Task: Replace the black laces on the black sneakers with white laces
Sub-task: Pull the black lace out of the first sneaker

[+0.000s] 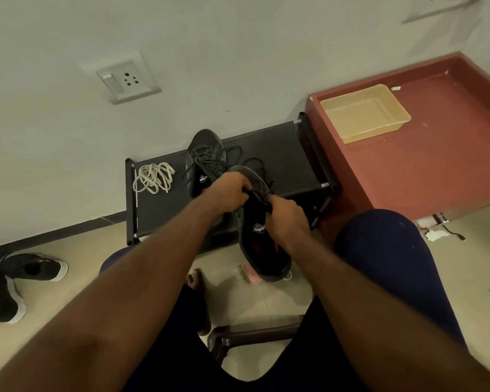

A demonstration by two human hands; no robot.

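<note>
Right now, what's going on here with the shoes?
A seated person holds one black sneaker in both hands, the left hand and right hand gripping it around the middle. The second sneaker, its black laces hanging loose, sits on the low black rack. The white laces lie piled on the rack, untouched.

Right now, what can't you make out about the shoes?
Head view:
- Held sneaker: left hand and right hand grip it and cover its eyelets, so how far it is unlaced is hidden.
- Second sneaker: left hand hides its heel.
- Tongue logo: too small to read.
- Floor shoes: cut off by the left edge.
</note>
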